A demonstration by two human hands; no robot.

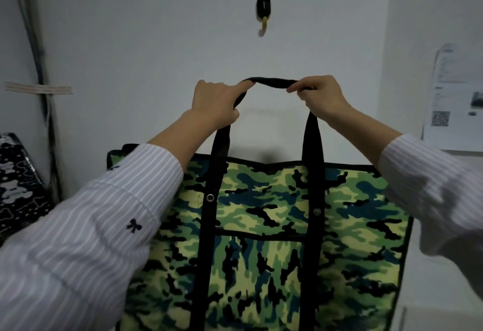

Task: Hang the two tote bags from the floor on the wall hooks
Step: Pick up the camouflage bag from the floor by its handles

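Observation:
A green camouflage tote bag [274,226] with black straps hangs in front of me against the white wall. My left hand [217,103] and my right hand [318,95] both grip the top of its black handle [271,82], which is stretched level between them. A black wall hook [264,13] with a yellowish prong sits on the wall well above the handle, nothing hanging on it. Only this one bag is clearly in view.
A black-and-white patterned object [18,184] lies at the left edge. Cables [39,69] run down the left wall, taped in place. Papers [454,100] are pinned on the right wall.

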